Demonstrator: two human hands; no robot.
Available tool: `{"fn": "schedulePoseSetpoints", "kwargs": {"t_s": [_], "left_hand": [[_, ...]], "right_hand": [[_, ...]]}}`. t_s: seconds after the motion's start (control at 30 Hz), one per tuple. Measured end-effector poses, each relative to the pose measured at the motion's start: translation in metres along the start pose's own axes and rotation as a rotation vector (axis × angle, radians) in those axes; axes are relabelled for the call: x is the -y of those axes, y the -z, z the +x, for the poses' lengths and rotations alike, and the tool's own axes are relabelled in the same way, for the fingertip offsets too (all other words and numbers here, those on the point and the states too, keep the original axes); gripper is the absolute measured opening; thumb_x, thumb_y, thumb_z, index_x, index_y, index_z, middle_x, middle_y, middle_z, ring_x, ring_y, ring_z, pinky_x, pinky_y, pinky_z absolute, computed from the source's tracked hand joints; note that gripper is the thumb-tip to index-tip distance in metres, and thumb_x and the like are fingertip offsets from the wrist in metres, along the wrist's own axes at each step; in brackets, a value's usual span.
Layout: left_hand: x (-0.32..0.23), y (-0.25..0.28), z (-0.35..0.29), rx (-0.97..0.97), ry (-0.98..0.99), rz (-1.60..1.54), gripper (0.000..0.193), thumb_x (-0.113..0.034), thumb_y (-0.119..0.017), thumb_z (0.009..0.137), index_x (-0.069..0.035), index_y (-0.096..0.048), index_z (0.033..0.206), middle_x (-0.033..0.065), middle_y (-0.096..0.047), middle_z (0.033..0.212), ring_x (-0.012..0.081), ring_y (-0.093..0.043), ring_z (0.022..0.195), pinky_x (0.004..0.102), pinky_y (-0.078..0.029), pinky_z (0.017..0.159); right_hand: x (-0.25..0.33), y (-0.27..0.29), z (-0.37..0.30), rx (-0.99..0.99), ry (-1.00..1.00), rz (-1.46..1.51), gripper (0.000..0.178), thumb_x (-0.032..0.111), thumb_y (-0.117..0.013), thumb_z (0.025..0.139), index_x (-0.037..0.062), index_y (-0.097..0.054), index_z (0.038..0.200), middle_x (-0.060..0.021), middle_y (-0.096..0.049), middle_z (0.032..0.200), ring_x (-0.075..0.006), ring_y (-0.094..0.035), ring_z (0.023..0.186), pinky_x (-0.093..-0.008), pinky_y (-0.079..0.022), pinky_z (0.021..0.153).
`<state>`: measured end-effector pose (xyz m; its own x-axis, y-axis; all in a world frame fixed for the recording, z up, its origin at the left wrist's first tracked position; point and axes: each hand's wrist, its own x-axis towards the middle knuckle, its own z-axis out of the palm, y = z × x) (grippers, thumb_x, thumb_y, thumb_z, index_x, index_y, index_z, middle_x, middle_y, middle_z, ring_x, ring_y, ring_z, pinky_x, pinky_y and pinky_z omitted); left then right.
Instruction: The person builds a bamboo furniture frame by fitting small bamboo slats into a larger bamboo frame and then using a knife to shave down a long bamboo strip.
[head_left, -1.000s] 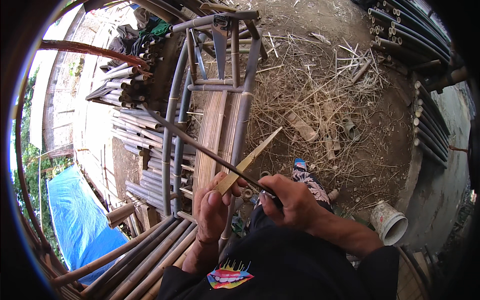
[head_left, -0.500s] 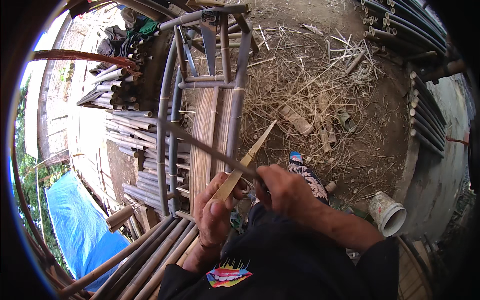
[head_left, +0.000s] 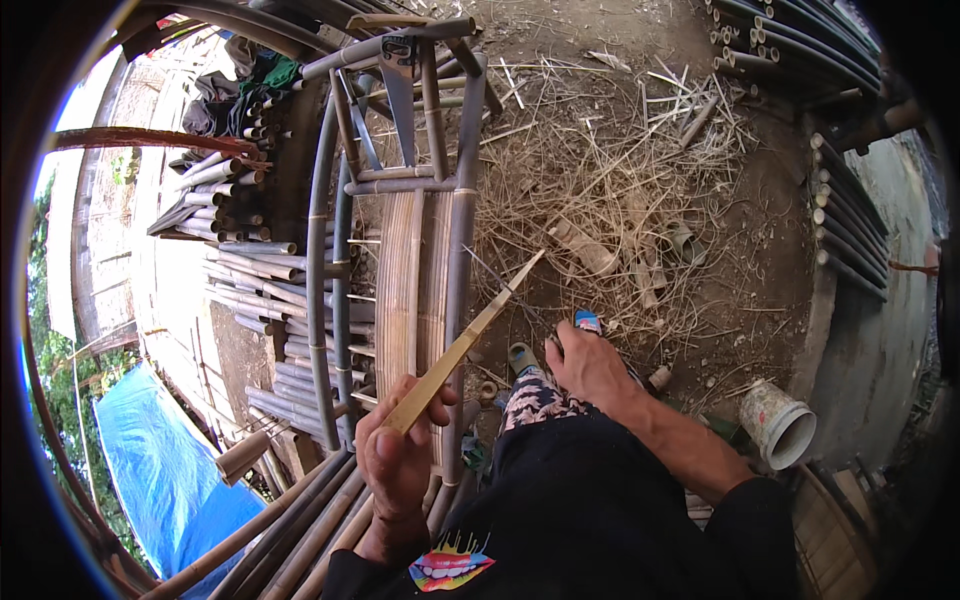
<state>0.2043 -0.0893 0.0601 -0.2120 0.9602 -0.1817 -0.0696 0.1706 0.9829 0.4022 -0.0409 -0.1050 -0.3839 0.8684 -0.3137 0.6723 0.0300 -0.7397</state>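
"What's on that dirt floor (head_left: 750,290) over there?"
"Pale bamboo scraps (head_left: 625,165) strewn toward two o'clock, a smudged white bucket (head_left: 768,418) at four, a slatted bamboo frame (head_left: 404,300) toward eleven."

A black short-sleeved shirt (head_left: 610,500) bears a multicoloured lips print (head_left: 449,568) above dark, pale-leaf-patterned trousers (head_left: 543,402).

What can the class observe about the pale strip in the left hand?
The pale strip is yellowish, seemingly bamboo, long, tapering to a far point. It slants up and rightward; the left hand grips its wider near end between thumb and fingers. A dark tool crosses behind; contact is unclear.
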Motion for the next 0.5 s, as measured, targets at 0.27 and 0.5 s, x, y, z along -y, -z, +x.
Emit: {"fn": "schedulePoseSetpoints", "kwargs": {"t_s": [0.27,0.5], "left_hand": [[0.01,0.024,0.08,-0.426,-0.599,0.231,0.056,-0.061,-0.048,0.088,-0.005,-0.043,0.085,0.0098,-0.041,0.086,0.0194,-0.043,0.08,0.0358,-0.039,0.079],[0.085,0.023,0.144,-0.247,-0.992,-0.038,0.07,-0.081,-0.049,0.077,-0.011,-0.038,0.075,-0.0004,-0.031,0.068,0.01,-0.028,0.057,0.0247,-0.023,0.05]], "right_hand": [[-0.139,-0.064,0.057,0.122,-0.244,-0.113,0.029,0.03,-0.054,0.09,0.0018,-0.053,0.092,-0.0231,-0.065,0.081,-0.0435,-0.064,0.075,-0.0503,-0.053,0.068],[-0.191,-0.16,0.147,0.057,0.067,-0.004,0.027,0.03,-0.057,0.089,0.0032,-0.052,0.091,-0.0218,-0.064,0.078,-0.0425,-0.064,0.072,-0.05,-0.054,0.065]]}}
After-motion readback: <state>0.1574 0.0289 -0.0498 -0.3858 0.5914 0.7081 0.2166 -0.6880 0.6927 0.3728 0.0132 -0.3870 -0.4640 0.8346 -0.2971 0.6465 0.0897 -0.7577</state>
